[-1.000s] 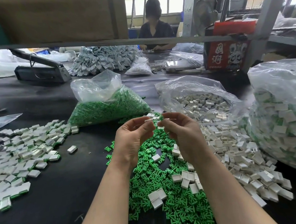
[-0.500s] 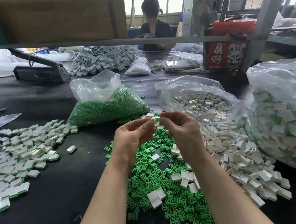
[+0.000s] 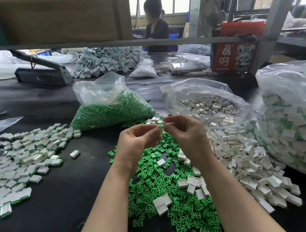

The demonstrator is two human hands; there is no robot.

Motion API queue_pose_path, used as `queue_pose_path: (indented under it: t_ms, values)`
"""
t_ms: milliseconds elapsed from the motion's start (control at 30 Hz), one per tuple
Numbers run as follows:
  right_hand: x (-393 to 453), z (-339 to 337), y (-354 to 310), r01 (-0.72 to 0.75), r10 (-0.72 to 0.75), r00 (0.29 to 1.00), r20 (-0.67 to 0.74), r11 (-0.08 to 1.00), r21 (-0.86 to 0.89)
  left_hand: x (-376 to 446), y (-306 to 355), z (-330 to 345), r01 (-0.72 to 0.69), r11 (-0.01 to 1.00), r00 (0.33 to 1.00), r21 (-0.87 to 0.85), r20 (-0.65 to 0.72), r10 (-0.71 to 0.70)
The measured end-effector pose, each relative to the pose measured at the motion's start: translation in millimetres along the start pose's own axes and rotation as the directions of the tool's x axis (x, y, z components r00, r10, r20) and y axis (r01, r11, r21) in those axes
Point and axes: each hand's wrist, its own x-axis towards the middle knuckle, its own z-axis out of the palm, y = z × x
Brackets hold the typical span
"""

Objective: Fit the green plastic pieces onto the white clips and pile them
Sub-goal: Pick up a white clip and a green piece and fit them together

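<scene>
My left hand [image 3: 136,143] and my right hand [image 3: 188,136] meet above the table's middle, fingertips pinching one small white clip [image 3: 160,126] between them; whether a green piece sits in it is hidden by the fingers. Below the hands lies a loose heap of green plastic pieces [image 3: 174,188] with a few white clips on top. Loose white clips [image 3: 236,154] spread out to the right. A pile of fitted white-and-green clips [image 3: 22,162] lies at the left.
Behind the hands stand an open bag of green pieces [image 3: 110,108] and an open bag of white clips [image 3: 203,101]. A big bag of fitted clips [image 3: 298,120] fills the right edge. A grey sealer [image 3: 41,74], a red box [image 3: 235,51] and a person sit beyond.
The fingertips of both hands have drawn closer together around the small clip. Hands stay at the same spot above the green heap.
</scene>
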Motion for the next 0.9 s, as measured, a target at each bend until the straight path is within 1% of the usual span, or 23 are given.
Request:
queue_pose_path:
  t_ms: [67,133,200,267,367,467,567,733,800,900]
  values:
    - [0,-2,1,-0.028,0.03,0.999,0.035,0.998,-0.049,1,0,-1,-0.009,1.0,1.0,0.007,0.001,0.009]
    - [1,-3,3,-0.007,0.026,0.995,0.099,0.981,-0.193,1,-1,-3,-0.019,1.0,1.0,0.023,0.005,0.018]
    - [1,-2,5,0.024,0.031,0.986,0.163,0.946,-0.325,2,-3,-4,-0.029,0.997,0.999,0.075,0.021,0.028]
    - [1,-1,6,0.029,0.046,0.981,0.189,0.927,-0.374,3,-6,-5,-0.032,0.989,0.999,0.142,0.041,0.026]
    - [0,-1,5,-0.013,0.072,0.978,0.194,0.957,-0.29,4,-8,-8,-0.007,0.97,0.997,0.242,0.082,-0.013]
    - [1,0,7,-0.043,0.097,0.975,0.202,0.966,-0.257,1,-9,-9,0.041,0.941,0.974,0.336,0.198,-0.113]
    - [1,1,11,-0.056,0.117,0.971,0.209,0.958,-0.28,-2,-11,-5,0.061,0.947,0.943,0.314,0.293,-0.158]
    - [-1,2,11,-0.01,0.093,0.969,0.23,0.941,-0.338,-1,-9,-2,0.071,0.961,0.949,0.269,0.277,-0.148]
    - [-2,4,10,-0.02,0.099,0.967,0.234,0.947,-0.32,0,-10,-3,0.074,0.961,0.945,0.265,0.288,-0.152]
    - [-2,3,7,-0.085,0.147,0.956,0.252,0.967,-0.242,-1,-10,-3,0.079,0.96,0.933,0.27,0.319,-0.167]
